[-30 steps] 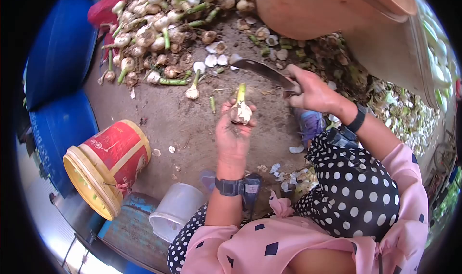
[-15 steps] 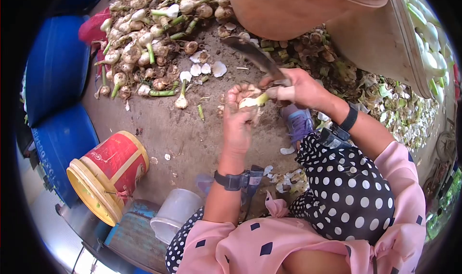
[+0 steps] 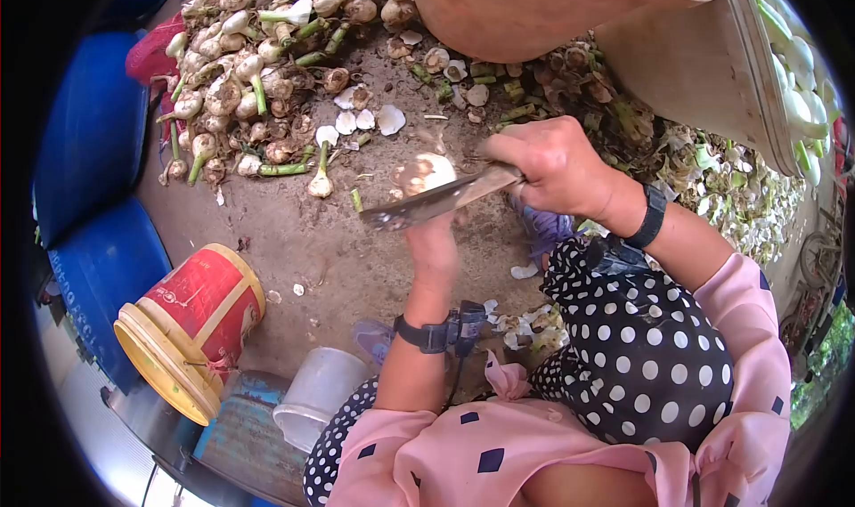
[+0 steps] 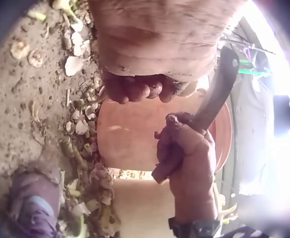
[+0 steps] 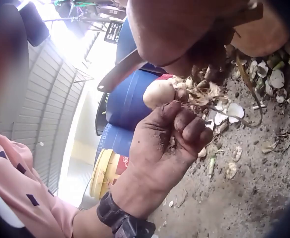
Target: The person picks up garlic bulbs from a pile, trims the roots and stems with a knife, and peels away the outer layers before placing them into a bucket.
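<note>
The left hand (image 3: 433,247) grips one rounded, smooth white garlic bulb (image 3: 427,172) above gritty brown ground (image 3: 347,262); the right hand (image 3: 554,164) clenches one long, smudged metal knife (image 3: 423,207) near it.

Pale round garlic bulb (image 3: 429,170), brown-patched, raised off the ground (image 3: 294,231), smeared knife (image 3: 426,206) slanting close beside it

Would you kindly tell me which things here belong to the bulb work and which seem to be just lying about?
In the job:
- garlic bulb in the left hand
- knife in the right hand
- heap of bulbs
- probably the pale tub of white bulbs

Apparently just about:
- red-and-yellow bucket
- small white bucket
- blue barrels
- loose peelings
</note>
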Demonstrator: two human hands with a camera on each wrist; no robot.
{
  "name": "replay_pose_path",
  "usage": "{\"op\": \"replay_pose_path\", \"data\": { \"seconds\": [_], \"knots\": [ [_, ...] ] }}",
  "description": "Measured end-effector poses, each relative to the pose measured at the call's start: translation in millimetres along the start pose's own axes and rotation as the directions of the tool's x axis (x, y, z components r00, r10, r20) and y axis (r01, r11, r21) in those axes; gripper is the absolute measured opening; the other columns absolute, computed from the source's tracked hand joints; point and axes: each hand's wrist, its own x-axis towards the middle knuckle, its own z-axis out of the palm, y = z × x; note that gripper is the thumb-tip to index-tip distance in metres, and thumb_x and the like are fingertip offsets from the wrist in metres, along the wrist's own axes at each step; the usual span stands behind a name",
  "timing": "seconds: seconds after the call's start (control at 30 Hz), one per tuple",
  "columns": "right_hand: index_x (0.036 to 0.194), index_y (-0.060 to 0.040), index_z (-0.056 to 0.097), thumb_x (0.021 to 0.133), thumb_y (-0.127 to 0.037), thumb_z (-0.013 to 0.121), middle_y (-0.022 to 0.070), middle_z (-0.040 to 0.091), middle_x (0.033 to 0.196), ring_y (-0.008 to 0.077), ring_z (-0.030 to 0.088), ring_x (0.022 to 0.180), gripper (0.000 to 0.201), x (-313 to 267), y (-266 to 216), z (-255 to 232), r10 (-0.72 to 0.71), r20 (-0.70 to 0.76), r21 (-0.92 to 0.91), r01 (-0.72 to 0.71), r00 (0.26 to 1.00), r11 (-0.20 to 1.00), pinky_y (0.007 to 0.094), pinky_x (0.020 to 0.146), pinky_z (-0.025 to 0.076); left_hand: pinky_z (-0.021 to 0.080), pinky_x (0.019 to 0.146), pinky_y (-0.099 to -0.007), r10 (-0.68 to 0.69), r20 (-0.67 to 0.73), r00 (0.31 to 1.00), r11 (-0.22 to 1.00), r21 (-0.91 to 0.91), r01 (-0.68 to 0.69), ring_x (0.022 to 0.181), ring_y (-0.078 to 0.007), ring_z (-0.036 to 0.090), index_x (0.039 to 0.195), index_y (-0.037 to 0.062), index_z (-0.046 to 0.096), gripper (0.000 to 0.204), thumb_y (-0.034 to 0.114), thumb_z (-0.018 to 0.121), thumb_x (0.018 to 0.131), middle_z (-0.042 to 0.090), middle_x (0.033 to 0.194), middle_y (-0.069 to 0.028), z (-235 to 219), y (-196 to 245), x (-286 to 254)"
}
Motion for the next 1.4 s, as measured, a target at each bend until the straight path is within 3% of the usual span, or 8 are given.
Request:
{"op": "replay_pose_path", "data": {
  "seconds": [0.4,0.47,0.67,0.8,0.87,1.1,1.17,1.4],
  "knots": [
    [0.079,-0.0120,0.052,0.059,-0.011,0.066,0.0039,0.054,0.063,0.0260,0.062,0.063,0.024,7,-7,8,-0.088,0.034,-0.089,0.091,0.996,0.992,0.0396,0.051,0.049,0.041,0.060,-0.0239,-0.020,0.160,0.987,0.980,0.200,-0.013,0.071,-0.0104,0.053,0.105,-0.0024,0.061,0.029,-0.005,0.055,0.077,0.060,0.088,-0.0030,-21,-14,-12],
    [0.080,-0.0099,0.057,0.059,-0.007,0.067,0.0065,0.055,0.065,0.0280,0.060,0.061,0.024,7,-1,11,-0.075,0.014,-0.042,0.076,0.997,0.996,0.0384,0.052,0.047,0.043,0.094,-0.0317,-0.148,0.197,0.969,0.989,0.014,0.148,0.107,-0.0189,0.055,0.114,-0.0019,0.058,0.038,0.001,0.062,0.077,0.060,0.107,-0.0074,-37,-28,-21],
    [0.103,-0.0022,0.058,0.067,-0.017,0.062,0.0251,0.061,0.081,0.0432,0.059,0.081,0.039,-45,86,40,0.595,0.126,-0.013,-0.599,0.794,0.801,0.0487,0.071,0.047,0.046,0.088,-0.0302,-0.159,0.043,0.986,0.986,0.066,0.156,0.101,-0.0175,0.059,0.122,0.0009,0.054,0.049,0.010,0.065,0.075,0.062,0.110,-0.0085,-93,-26,-7],
    [0.098,-0.0009,0.061,0.071,-0.012,0.063,0.0214,0.061,0.079,0.0378,0.060,0.077,0.029,-38,72,36,0.605,0.246,0.120,-0.643,0.757,0.756,0.0416,0.069,0.047,0.047,0.087,-0.0364,-0.163,-0.145,0.976,0.612,0.761,0.215,0.099,-0.0267,0.061,0.125,0.0049,0.054,0.056,0.022,0.071,0.075,0.065,0.104,-0.0123,-166,-25,39],
    [0.096,-0.0013,0.062,0.072,-0.012,0.063,0.0198,0.061,0.078,0.0349,0.060,0.074,0.027,-41,72,45,0.600,0.264,0.215,-0.652,0.755,0.727,0.0397,0.068,0.047,0.047,0.086,-0.0417,0.448,0.049,0.893,-0.118,0.993,0.004,0.094,-0.0342,0.061,0.127,0.0083,0.054,0.056,0.030,0.070,0.078,0.064,0.098,-0.0168,-182,-33,59],
    [0.097,-0.0051,0.060,0.073,-0.010,0.066,0.0153,0.063,0.077,0.0277,0.064,0.073,0.026,-5,35,35,0.465,0.336,0.192,-0.543,0.819,0.817,0.0371,0.068,0.049,0.051,0.076,-0.0417,0.051,-0.097,0.994,0.130,0.987,0.090,0.087,-0.0335,0.064,0.120,0.0014,0.055,0.050,0.033,0.064,0.082,0.066,0.100,-0.0165,-145,-46,115],
    [0.097,-0.0059,0.060,0.070,-0.011,0.065,0.0171,0.062,0.076,0.0330,0.063,0.074,0.027,-1,24,33,0.351,0.215,0.051,-0.369,0.912,0.928,0.0403,0.067,0.050,0.052,0.065,-0.0335,-0.374,-0.192,0.907,0.914,0.091,0.396,0.076,-0.0233,0.065,0.112,-0.0008,0.057,0.035,0.024,0.059,0.086,0.066,0.092,-0.0128,-84,-10,74],
    [0.097,-0.0057,0.062,0.068,-0.013,0.064,0.0133,0.064,0.074,0.0279,0.064,0.068,0.030,-7,56,38,0.398,0.366,0.044,-0.443,0.841,0.896,0.0374,0.064,0.050,0.050,0.065,-0.0239,-0.327,0.233,0.916,0.889,-0.255,0.382,0.077,-0.0138,0.063,0.105,-0.0047,0.059,0.023,0.005,0.057,0.084,0.065,0.091,-0.0091,-17,31,-2]
  ]
}}
